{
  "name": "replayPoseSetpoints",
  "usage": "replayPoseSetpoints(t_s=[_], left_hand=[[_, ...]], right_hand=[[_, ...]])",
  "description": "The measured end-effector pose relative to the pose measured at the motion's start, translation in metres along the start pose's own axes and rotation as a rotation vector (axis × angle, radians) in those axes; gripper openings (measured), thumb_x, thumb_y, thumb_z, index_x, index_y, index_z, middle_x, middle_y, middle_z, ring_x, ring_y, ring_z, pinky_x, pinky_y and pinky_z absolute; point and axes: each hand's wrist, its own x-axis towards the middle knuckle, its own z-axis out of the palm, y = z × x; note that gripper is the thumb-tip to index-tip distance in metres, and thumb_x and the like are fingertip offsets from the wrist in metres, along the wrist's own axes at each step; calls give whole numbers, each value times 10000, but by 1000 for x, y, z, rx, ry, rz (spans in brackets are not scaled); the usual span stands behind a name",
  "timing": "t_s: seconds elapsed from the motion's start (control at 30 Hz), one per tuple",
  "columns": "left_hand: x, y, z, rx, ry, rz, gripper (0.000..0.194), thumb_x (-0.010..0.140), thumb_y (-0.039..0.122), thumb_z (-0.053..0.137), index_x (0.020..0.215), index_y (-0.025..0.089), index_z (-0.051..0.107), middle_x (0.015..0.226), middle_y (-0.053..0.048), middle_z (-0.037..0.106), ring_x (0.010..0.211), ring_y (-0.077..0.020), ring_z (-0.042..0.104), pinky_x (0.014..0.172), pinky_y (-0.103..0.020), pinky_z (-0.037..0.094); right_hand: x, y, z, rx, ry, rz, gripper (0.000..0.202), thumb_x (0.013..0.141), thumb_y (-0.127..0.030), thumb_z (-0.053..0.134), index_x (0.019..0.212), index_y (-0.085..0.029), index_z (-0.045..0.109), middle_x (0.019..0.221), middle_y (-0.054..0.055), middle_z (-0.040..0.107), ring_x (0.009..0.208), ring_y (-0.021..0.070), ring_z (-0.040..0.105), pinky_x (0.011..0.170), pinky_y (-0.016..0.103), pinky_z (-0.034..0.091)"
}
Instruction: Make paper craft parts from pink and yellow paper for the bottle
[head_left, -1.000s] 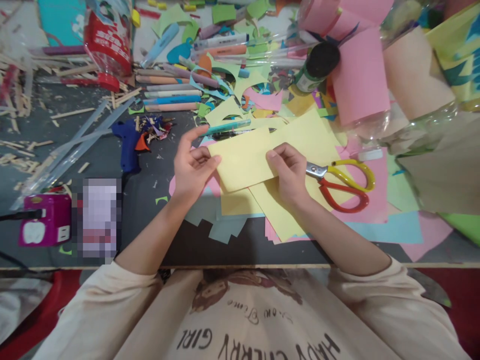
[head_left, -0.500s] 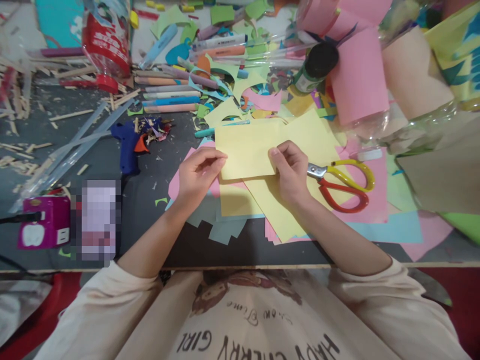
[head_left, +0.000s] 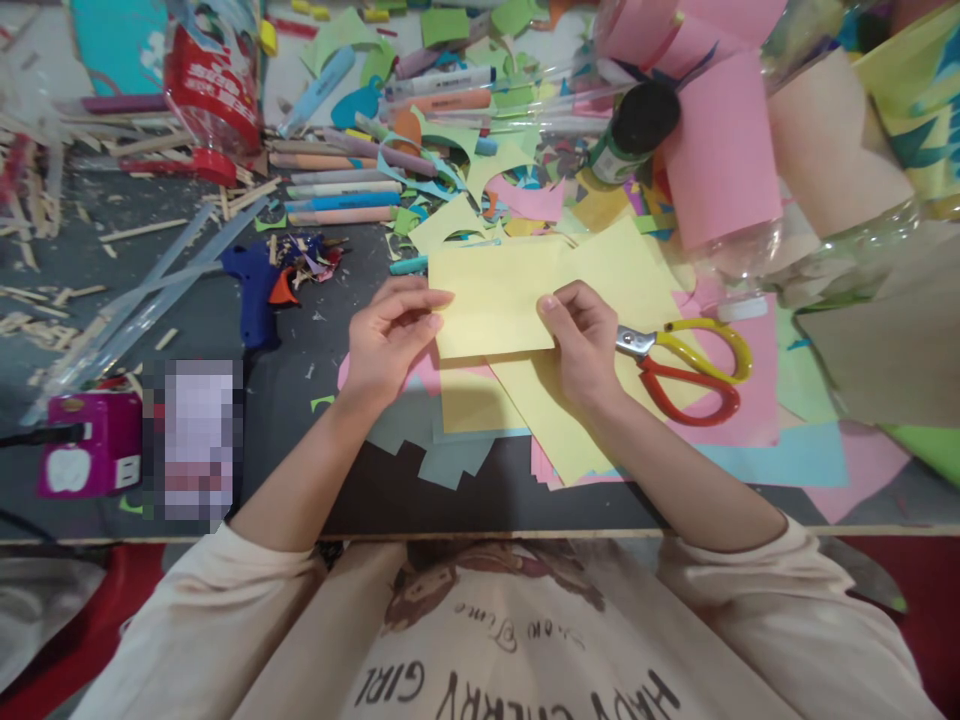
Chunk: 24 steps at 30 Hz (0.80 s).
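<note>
A rectangular piece of pale yellow paper (head_left: 491, 300) is held up over other sheets in the middle of the table. My right hand (head_left: 583, 335) pinches its right edge, thumb on top and the other fingers curled. At its left edge, my left hand (head_left: 397, 335) has its thumb and fingers apart, with the fingertips touching or just over the paper. Beneath lies more yellow paper (head_left: 570, 440). Scissors (head_left: 694, 370) with one yellow and one red handle lie right of my right hand, their blades mostly hidden.
A blue glue gun (head_left: 255, 295) lies to the left, near glue sticks (head_left: 142, 320) and a blurred-out phone-like object (head_left: 196, 440). Markers (head_left: 345, 200) and paper scraps cover the back. A dark-capped bottle (head_left: 630, 135) and pink-wrapped bottles (head_left: 727, 150) stand or lie at back right.
The left thumb and fingers have spread from a pinch and shifted slightly left along the paper's edge. The right hand keeps its grip, and the paper has barely moved.
</note>
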Motion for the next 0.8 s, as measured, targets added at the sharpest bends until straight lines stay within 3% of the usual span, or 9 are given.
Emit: replayPoseSetpoints(t_s=[0.23,0.47,0.6,0.7,0.8], left_hand=[[3,-2,-5,24,-87,44,274,788,398,770,1041,293,756,1126,-47,591,680,-76,555,630,-255,534],[6,-6,-10,-12,-173,110,378,814,401,751,1183,340,698,1226,-41,551,593,-26,504,538,-212,495],[9,-10,-11,-14,-216,97,557,803,441,755,1330,410,577,1458,-26,451,777,-87,625,592,-212,544],[10,-12,-10,-57,-223,117,697,791,462,762,1414,476,449,1595,24,293,953,-129,662,757,-247,595],[9,-11,-9,-18,-209,85,528,806,500,734,1297,401,567,1449,-8,500,1037,-170,670,877,-311,594]], right_hand=[[1,2,-2,9,-1,-5,442,776,-584,705,637,-219,498,561,-72,323,519,82,279,498,260,251],[0,1,-1,20,-22,-1,437,784,-566,709,633,-217,493,558,-74,313,512,79,273,494,261,253],[0,1,-1,-1,-27,10,442,781,-579,703,636,-217,494,556,-75,326,509,77,271,492,258,260],[1,2,-1,17,-6,7,450,779,-588,700,635,-222,482,545,-79,304,492,76,261,473,254,257],[3,4,-1,43,32,-24,439,790,-578,698,643,-225,481,541,-81,292,483,77,266,456,250,258]])
